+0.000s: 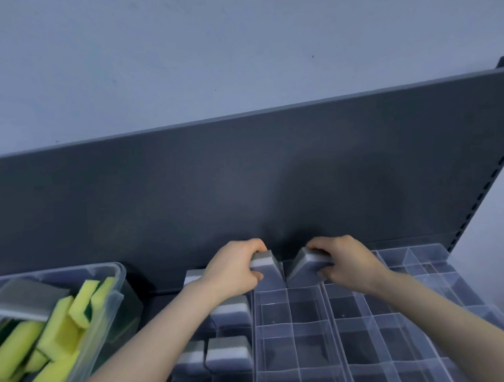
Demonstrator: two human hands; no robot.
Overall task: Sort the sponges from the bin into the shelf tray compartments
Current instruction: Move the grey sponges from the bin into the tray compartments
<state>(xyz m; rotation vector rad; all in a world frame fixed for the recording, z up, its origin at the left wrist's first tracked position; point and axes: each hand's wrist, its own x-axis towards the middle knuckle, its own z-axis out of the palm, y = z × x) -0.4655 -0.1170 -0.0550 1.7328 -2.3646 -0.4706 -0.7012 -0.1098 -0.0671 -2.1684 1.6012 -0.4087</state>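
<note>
Each hand grasps one grey-and-white block sponge: the left hand (234, 269) pinches the left grey-and-white sponge (266, 263) between thumb and fingers, and the right hand (346, 263) clamps the right grey-and-white sponge (307, 261) the same way. Both sponges sit tilted at the back row of the trays, leaning toward each other across a clear divider, close to the dark grey shelf back panel (244, 176).

Below the panel, the clear plastic shelf trays with gridded compartments (311, 333) fill the shelf; most compartments in the middle and right trays look empty, while the left tray already carries several grey-and-white sponges (228, 355) seated flat. At the far left the clear plastic bin (115, 288) holds a heap of yellow-and-green sponges (59, 332) and at least one more grey one, so the task seems early to midway.

To finish this step well, each sponge likely wants rotating until its long faces run parallel to the compartment walls, then pressing straight down. The foam should compress slightly, so a gentle push probably suffices; forcing it at a tilt could bow or dislodge the thin dividers.
</note>
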